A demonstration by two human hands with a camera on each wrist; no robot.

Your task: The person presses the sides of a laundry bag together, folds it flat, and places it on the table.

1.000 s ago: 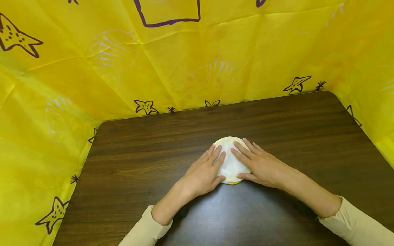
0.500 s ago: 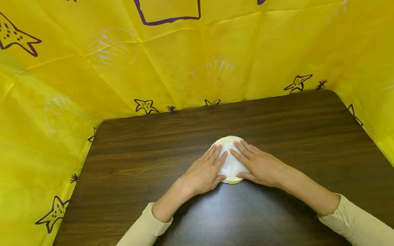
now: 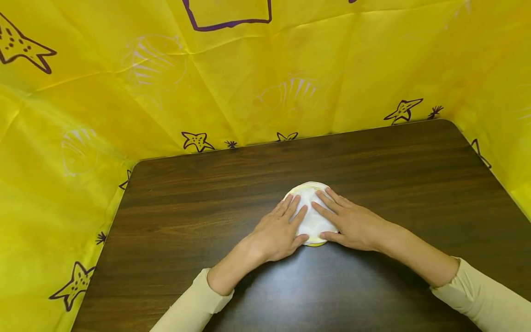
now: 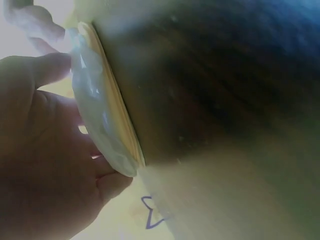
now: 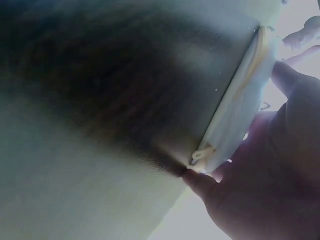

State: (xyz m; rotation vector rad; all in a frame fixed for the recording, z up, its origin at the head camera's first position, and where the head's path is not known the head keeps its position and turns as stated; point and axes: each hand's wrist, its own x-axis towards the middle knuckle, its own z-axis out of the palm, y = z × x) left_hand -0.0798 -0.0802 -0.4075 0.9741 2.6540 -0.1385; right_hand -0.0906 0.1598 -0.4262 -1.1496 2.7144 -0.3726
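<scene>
A flat, round white pouch-like item (image 3: 314,222) with pale yellow edging lies on the table, a little yellow showing at its near edge. My left hand (image 3: 274,234) rests on its left side, fingers extended and spread. On the right side lies my right hand (image 3: 357,226), also with straight, parted fingers. The left wrist view shows the item's puffy white top (image 4: 92,95) over thin cream layers. A small cream loop (image 5: 203,153) stands out at the rim in the right wrist view, near my little finger. The fingers and palms cover both sides of the item.
The dark wood-grain table (image 3: 199,207) has rounded far corners. Yellow cloth (image 3: 232,87) printed with starfish and fish hangs behind it and along both sides. Pale sleeves (image 3: 195,302) end above both wrists.
Both hands stay on the white item. My left thumb has crept a little to the right, closer to the right thumb. The head view has shifted very slightly.
</scene>
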